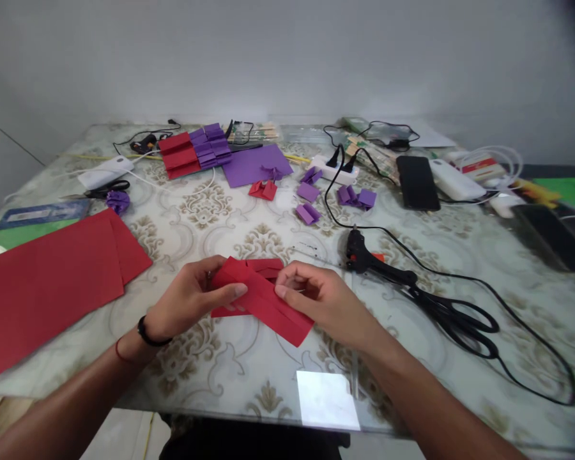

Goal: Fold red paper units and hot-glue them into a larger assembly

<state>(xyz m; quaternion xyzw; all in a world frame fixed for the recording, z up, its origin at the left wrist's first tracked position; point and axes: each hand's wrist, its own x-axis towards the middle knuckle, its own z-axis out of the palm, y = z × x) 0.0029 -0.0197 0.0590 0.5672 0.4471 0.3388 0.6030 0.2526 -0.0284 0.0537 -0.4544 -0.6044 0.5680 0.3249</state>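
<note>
Head view. The pleated red paper (263, 301) lies at the near centre of the glass-topped table (220, 377), directly before the person, with its lower right end pointing toward the near edge. It is held at both ends.

The left hand (191, 299) closes on the left end: thumb on top, fingers curled beneath and along the edge. The right hand (323, 300) pinches the middle-right portion, fingertips pressed onto the upper face. This two-ended grip appears to hold the folds flat against each other and stop the paper sliding on the smooth glass. The paper rests low, on or just above the surface; contact cannot be confirmed.

Both forearms enter from the near edge and converge inward, with the wrists low and roughly level. The left wrist carries a black band and a thin red thread.

The flat red sheets (52, 275) lie to the left, near the left hand. The black glue gun (364, 259) lies just beyond the right hand, nozzle toward the centre, its black cable (460, 319) trailing right. The purple sheet (253, 163) and small folded purple pieces (309, 191) sit well apart, toward the far side.
</note>
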